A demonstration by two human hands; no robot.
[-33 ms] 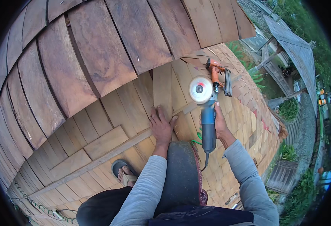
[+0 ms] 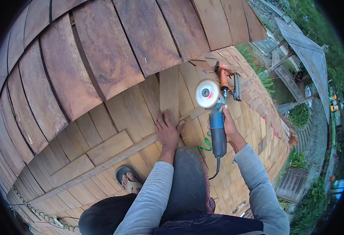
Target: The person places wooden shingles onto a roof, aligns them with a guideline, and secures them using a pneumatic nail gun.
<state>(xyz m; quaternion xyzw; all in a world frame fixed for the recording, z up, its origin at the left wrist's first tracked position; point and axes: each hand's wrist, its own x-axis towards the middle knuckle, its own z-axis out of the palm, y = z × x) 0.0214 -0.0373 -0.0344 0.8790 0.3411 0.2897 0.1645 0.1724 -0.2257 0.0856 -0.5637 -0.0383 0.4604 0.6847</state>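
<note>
My right hand grips a blue and dark angle grinder, held upright in the picture with its pale, blurred disc at the top and its black cord hanging below. My left hand lies with fingers spread on a light wooden board under the overhanging edge of darker shingles. An orange nail gun rests on the roof just above and right of the grinder, and a green coiled hose shows behind the grinder.
I am on a sloping roof of pale shingles, my sandalled foot by a wooden batten. Coiled hose lies lower left. Beyond the right edge, below, are a grey-roofed shelter, plants and a path.
The grinder has shifted very slightly left and down in my right hand's grip, showing a little more of the green hose. My left hand stays in the same place.
</note>
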